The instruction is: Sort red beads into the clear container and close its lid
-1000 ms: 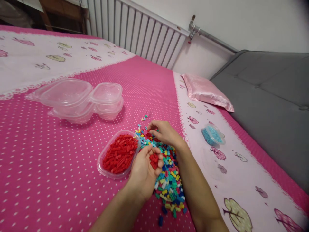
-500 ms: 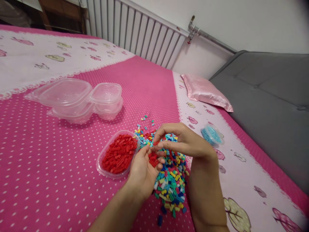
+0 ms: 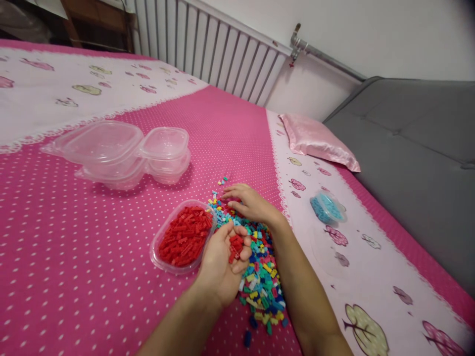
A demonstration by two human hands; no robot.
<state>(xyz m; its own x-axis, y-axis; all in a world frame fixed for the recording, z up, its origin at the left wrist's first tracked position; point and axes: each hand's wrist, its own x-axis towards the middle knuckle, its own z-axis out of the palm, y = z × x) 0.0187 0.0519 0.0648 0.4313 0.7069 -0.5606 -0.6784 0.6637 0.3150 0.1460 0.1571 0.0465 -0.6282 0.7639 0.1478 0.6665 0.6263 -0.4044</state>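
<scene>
Palm up, my left hand [image 3: 222,264] cups several small red building bricks [image 3: 236,247] in its curled fingers. My right hand [image 3: 250,202] reaches over the far end of a mixed pile of coloured bricks [image 3: 263,282]; its fingers are bent downward and apart, near red bricks at the pile's edge. Whether a brick sits under those fingertips is hidden. Left of my left hand stands a clear plastic container [image 3: 155,254] full of red bricks [image 3: 185,235], close to the pile.
Stacked clear containers [image 3: 107,143] stand at the back left. A small tub of light blue bricks [image 3: 327,207] sits to the right, on the white printed strip. Farther back lie a pink pillow [image 3: 317,141] and a grey headboard [image 3: 415,128]. A radiator [image 3: 215,49] lines the wall.
My right hand has left my left palm and moved forward and left onto the far part of the pile. The left hand stays nearly in place, still holding red bricks.
</scene>
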